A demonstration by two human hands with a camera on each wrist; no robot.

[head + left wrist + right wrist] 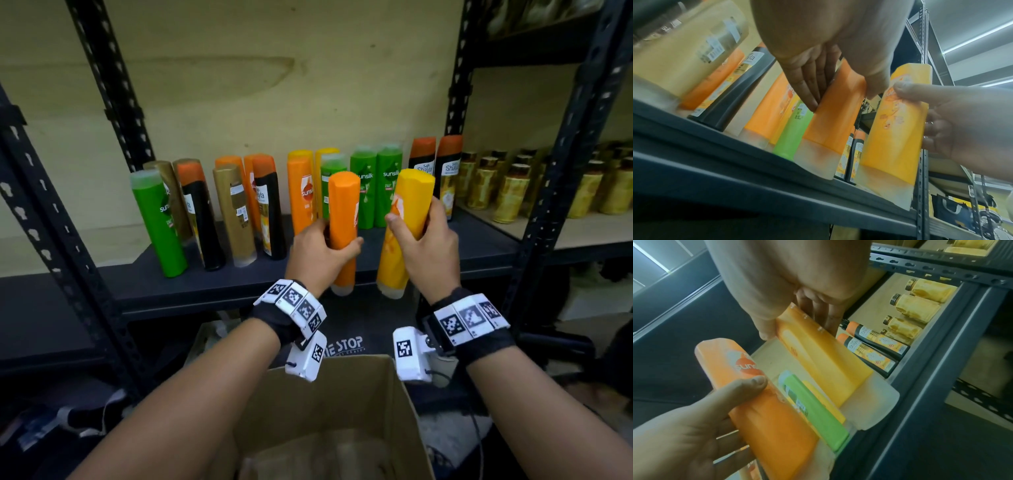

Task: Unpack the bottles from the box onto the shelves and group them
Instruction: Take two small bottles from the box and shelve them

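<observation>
My left hand (pixel 325 246) grips an orange bottle (pixel 343 219) round its middle, cap end down, near the front edge of the dark shelf (pixel 144 284). My right hand (pixel 424 236) grips a yellow bottle (pixel 406 226) the same way, just to the right. In the left wrist view the orange bottle (pixel 836 116) and the yellow bottle (pixel 898 129) have their clear caps at the shelf lip; whether they touch it I cannot tell. The right wrist view shows the yellow bottle (pixel 824 360) and the orange bottle (pixel 764 405) side by side. The cardboard box (pixel 329 411) stands open below my forearms.
Green, gold, black and orange bottles (pixel 212 212) stand in a loose row along the shelf, with green ones (pixel 376 185) and black ones (pixel 445 171) behind my hands. Gold jars (pixel 513 192) fill the neighbouring shelf at right. Black slotted uprights (pixel 548 192) frame the bay.
</observation>
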